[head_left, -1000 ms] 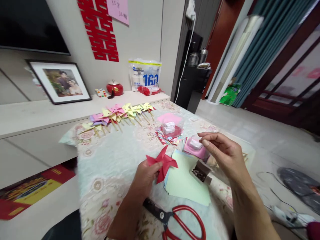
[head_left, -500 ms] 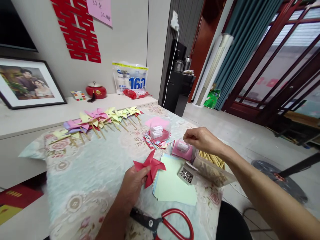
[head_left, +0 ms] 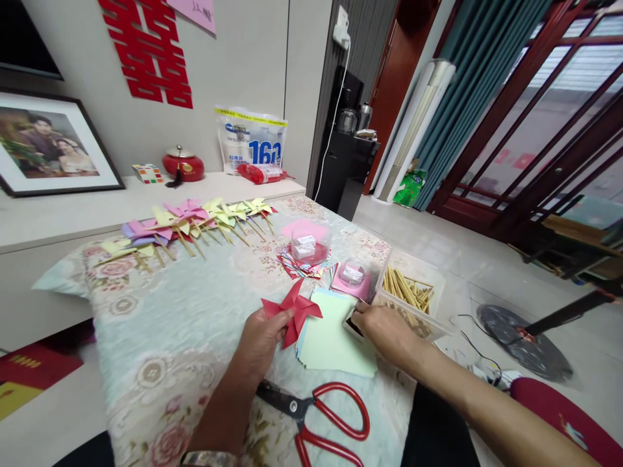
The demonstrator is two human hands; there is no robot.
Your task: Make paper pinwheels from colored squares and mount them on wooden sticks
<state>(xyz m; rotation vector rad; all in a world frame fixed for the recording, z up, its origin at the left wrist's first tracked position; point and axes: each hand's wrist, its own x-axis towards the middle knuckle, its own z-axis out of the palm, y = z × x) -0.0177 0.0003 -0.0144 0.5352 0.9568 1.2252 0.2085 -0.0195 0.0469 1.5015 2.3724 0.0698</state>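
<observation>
A folded red paper pinwheel (head_left: 300, 306) is pinched between the thumb and fingers of my left hand (head_left: 257, 344), above the tablecloth. My right hand (head_left: 395, 336) reaches down over a small box (head_left: 351, 325), its fingers closed and dipping into it. The hand hides most of the box and whatever the fingertips grip. Under the box lies a stack of pale green paper sheets (head_left: 331, 344). Scissors with red handles (head_left: 302, 407) rest on the cloth near my left forearm. A small clear round container (head_left: 353, 274) sits on pink paper just beyond my right hand.
A clear plastic bin of wooden sticks (head_left: 409, 292) stands at the table's right edge. Finished pinwheels (head_left: 189, 217) line the far left side. Another round clear container (head_left: 310, 245) sits on patterned paper. Past the right edge is a black round stand base (head_left: 525, 340).
My right hand has moved down and slightly left, from above the small round container to the little box of metal pieces. My left hand still holds the pinwheel. The view has shifted slightly.
</observation>
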